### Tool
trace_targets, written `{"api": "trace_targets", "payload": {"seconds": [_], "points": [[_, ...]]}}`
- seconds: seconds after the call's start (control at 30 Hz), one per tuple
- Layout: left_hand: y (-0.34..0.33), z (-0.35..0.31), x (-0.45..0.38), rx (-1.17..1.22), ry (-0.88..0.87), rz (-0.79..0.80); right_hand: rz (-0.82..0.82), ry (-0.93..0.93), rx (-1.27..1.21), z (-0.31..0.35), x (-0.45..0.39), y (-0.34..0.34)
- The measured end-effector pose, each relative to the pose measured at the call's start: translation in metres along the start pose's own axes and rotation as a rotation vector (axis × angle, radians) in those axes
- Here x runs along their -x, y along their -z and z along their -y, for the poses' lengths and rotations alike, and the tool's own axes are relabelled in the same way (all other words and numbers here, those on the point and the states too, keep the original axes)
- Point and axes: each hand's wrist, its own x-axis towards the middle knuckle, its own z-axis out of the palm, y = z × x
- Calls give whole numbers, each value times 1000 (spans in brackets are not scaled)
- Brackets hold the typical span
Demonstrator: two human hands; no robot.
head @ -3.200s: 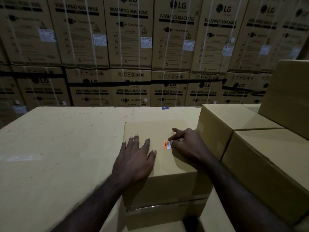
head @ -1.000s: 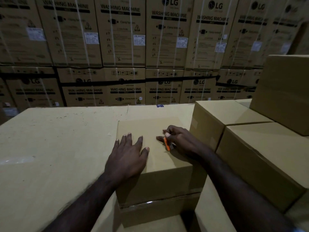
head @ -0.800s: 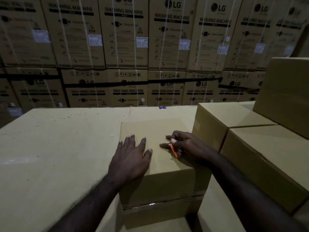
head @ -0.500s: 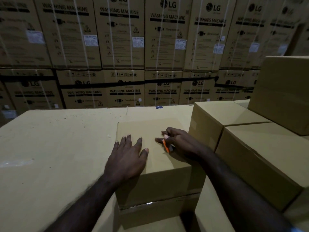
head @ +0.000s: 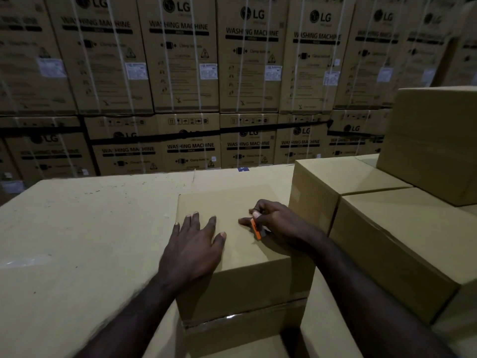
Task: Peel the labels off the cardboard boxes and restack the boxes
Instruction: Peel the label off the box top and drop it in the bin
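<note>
A plain cardboard box [head: 232,285] stands in front of me on a big flat carton [head: 85,241]. My left hand [head: 193,244] lies flat on the box's top with its fingers spread. My right hand [head: 278,223] pinches a small orange and white label [head: 256,228] between thumb and fingers; the label stands up from the box's top near its right edge. Whether its lower end still sticks to the cardboard I cannot tell.
Two more plain boxes [head: 343,187] [head: 402,244] stand side by side at the right, with a third box [head: 433,140] stacked on them. A wall of strapped washing machine cartons [head: 247,73] fills the background beyond the flat carton's far edge.
The label lay flat on the box's top at first; my right hand has since peeled it up and now pinches it upright. My left hand has stayed flat on the box.
</note>
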Motion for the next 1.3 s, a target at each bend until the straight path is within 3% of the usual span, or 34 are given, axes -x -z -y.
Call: {"api": "trace_targets", "payload": {"seconds": [0.2,0.33,0.67,0.93,1.3], "points": [[-2,0,0,19,-3,-25,-113,18,-153,-3,6,8],[-1,0,1,66,0,-64,-187,36,-126,-8,7,11],[14,-30,23,85,-38,-310,-321,183,-112,-16,23,24],[30,-80,48,152,-147,-403,-414,287,-67,0,57,31],[43,-130,78,232,-429,-425,-674,259,-21,18,148,57]]}}
